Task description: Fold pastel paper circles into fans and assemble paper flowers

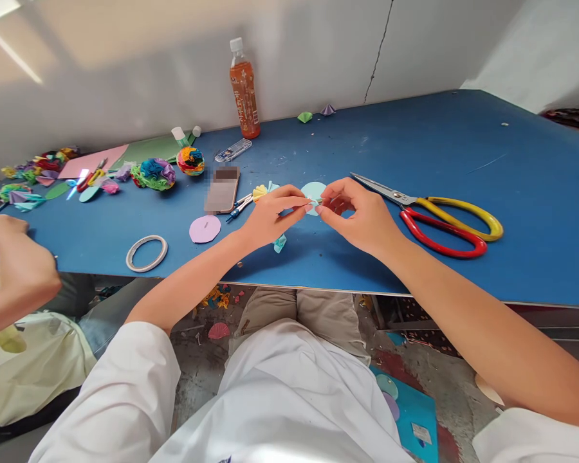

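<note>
white sleeves: seen at the bottom of the frame.
left hand [270, 215]: pinched shut on a pale blue paper circle [313, 193], mid-frame.
right hand [361, 215]: fingertips closed on the same circle, apparently steadying it for folding.
scissors [439, 215]: laid just right.
bottle [244, 90]: upright, upper centre, orange liquid inside.

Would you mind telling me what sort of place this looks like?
Probably a paper-craft workbench in a plain workshop. Both hands, left hand and right hand, pinch a pale blue paper disc over a blue table with large scissors, paper flower balls and paper scraps.
</note>
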Available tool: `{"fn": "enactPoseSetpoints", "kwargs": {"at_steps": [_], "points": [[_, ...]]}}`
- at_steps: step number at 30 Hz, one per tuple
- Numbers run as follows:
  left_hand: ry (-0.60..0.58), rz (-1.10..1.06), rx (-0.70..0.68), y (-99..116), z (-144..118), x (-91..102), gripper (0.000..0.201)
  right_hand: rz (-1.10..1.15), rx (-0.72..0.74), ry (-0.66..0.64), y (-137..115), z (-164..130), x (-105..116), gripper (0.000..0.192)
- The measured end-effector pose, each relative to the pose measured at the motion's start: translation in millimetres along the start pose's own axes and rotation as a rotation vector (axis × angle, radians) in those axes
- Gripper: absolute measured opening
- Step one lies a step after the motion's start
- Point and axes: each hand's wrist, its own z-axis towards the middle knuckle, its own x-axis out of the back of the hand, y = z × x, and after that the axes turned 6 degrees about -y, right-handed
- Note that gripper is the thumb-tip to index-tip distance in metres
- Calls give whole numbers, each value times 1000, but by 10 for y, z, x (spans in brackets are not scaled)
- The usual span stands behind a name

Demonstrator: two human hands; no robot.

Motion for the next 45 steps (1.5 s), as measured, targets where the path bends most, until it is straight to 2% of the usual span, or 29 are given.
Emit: {"fn": "enactPoseSetpoints", "kwargs": {"at_steps": [4,10,12,15,17,19,20,21,23,26,28,31,38,45], "points": [[-42,-153,83,2,-3,-8,29,-43,105,13,16,3,-22,8],[-96,-322,268,65,16,3,34,5,87,16,9,24,-19,9],[-116,-249,297,135,52,93,35,7,72,15,8,27,-10,9],[-193,44,392,251,88,355,35,-19,82,8,18,27,-9,9],[-356,234,474,307,61,559,29,-44,104,-10,28,24,-24,8],[-613,266,529,340,-10,717,19,-56,116,-32,31,19,-44,9],[-732,265,546,350,-54,765,20,-50,113,-48,28,15,-53,9],[-819,269,548,359,-98,788,23,-30,99,-76,22,11,-60,10],[-887,268,537,372,-168,772,26,66,49,-192,2,-2,-64,14],[-837,223,550,380,-202,661,31,306,-31,-483,-28,-23,-51,24],[-794,179,586,374,-189,587,33,390,-59,-657,-40,-33,-41,28],[-744,99,606,352,-158,513,32,346,-109,-782,-43,-35,-33,27],[-683,-201,466,213,-112,440,17,330,-164,-720,-10,-1,-12,24],[-727,-451,425,-48,-85,355,24,387,-231,-630,74,64,15,18]]}}
